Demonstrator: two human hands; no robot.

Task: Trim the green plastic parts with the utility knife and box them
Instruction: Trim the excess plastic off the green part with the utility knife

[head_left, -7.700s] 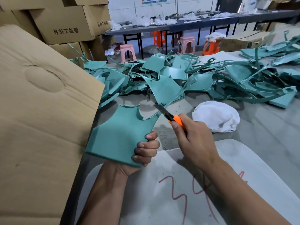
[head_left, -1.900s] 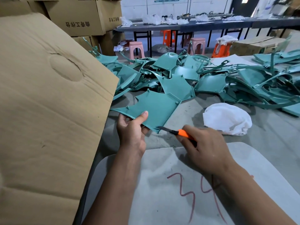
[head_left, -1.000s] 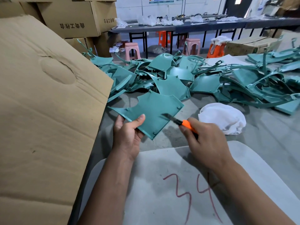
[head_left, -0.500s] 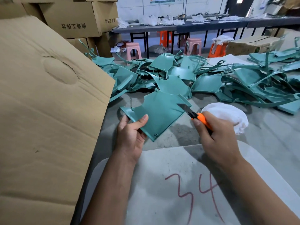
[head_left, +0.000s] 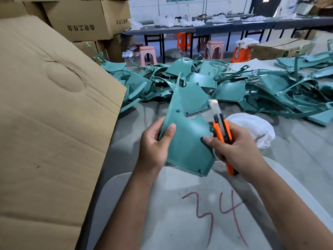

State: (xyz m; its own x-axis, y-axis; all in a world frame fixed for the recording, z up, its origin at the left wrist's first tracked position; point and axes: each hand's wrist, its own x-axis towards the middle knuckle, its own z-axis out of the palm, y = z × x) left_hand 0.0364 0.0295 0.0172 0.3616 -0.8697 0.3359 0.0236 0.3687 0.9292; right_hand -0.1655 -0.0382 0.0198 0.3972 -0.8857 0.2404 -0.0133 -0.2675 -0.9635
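Green plastic part (head_left: 187, 134) now stands almost upright between both hands, lifted above the worktop (head_left: 297, 147); half a second ago it lay flatter and lower, held by the left hand alone, with the knife blade at its far right corner. The left hand (head_left: 155, 143) grasps the part's left edge, thumb laid over the front face and fingers behind. The right hand (head_left: 234, 147) has come in to the right edge: its thumb presses on the front face, while the other fingers stay curled around the orange utility knife (head_left: 220, 130). The knife points up and away, its blade out beside the part's upper right corner. Behind lies the pile of green parts (head_left: 252, 83), with a white cloth (head_left: 255, 127) near the right hand and a cardboard box flap (head_left: 54, 114) at the left.
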